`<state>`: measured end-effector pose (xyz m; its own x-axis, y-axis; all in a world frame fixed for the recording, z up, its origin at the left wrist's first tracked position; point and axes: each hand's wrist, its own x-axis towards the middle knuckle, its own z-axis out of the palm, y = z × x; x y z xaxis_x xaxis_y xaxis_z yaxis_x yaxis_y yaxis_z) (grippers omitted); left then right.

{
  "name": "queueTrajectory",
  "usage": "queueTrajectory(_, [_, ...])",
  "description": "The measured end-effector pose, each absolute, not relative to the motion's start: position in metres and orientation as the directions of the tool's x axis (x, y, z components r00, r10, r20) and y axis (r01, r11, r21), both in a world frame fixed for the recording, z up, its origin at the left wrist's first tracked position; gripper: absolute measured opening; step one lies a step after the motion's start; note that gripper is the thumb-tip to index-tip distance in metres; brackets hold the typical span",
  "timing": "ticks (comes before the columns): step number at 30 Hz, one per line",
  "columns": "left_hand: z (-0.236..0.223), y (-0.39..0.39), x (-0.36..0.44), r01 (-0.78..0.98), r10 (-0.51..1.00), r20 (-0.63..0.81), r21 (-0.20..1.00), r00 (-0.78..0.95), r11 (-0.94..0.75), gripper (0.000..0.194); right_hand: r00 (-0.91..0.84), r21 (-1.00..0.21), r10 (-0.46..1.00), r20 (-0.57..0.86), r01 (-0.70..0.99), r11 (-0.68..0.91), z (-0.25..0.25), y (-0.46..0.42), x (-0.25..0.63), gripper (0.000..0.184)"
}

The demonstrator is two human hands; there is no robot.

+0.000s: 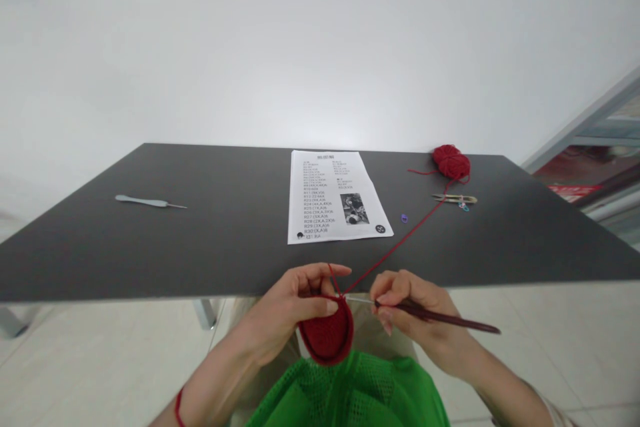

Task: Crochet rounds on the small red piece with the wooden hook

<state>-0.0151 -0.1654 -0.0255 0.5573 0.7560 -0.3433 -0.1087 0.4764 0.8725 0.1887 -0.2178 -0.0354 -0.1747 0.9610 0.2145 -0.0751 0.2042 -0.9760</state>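
Note:
My left hand (pixel 287 310) pinches a round red crocheted piece (pixel 327 337) at the table's near edge, with the yarn running over its raised forefinger. My right hand (pixel 413 307) grips a dark-handled crochet hook (pixel 445 319), whose thin metal shaft reaches to the piece's rim. A red yarn strand (pixel 400 241) stretches from there across the dark table (pixel 150 247) to a red yarn ball (pixel 451 162) at the far edge.
A printed crochet pattern sheet (pixel 335 197) lies mid-table. A grey-handled crochet hook (pixel 150 201) lies at left; small snips (pixel 454 199) and purple stitch marker (pixel 404 218) lie at right. Green mesh fabric (pixel 350 393) covers my lap. Tiled floor lies below.

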Motion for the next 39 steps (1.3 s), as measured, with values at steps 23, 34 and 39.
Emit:
queueTrajectory(23, [-0.029, -0.153, -0.023, -0.052, 0.592, -0.326, 0.846, 0.737, 0.53, 0.038, -0.269, -0.94, 0.905, 0.33, -0.001, 0.342, -0.023, -0.209, 0.192, 0.016])
queueTrajectory(34, [-0.027, -0.16, -0.014, -0.061, 0.734, -0.272, 0.918, 0.622, 0.392, 0.044, -0.222, -0.963, 0.939, 0.262, -0.119, 0.241, -0.034, -0.214, 0.189, 0.014])
queueTrajectory(39, [-0.029, -0.16, -0.017, -0.056, 0.71, -0.289, 0.906, 0.642, 0.419, 0.044, -0.196, -0.954, 0.935, 0.296, -0.11, 0.279, -0.033, -0.215, 0.188, 0.015])
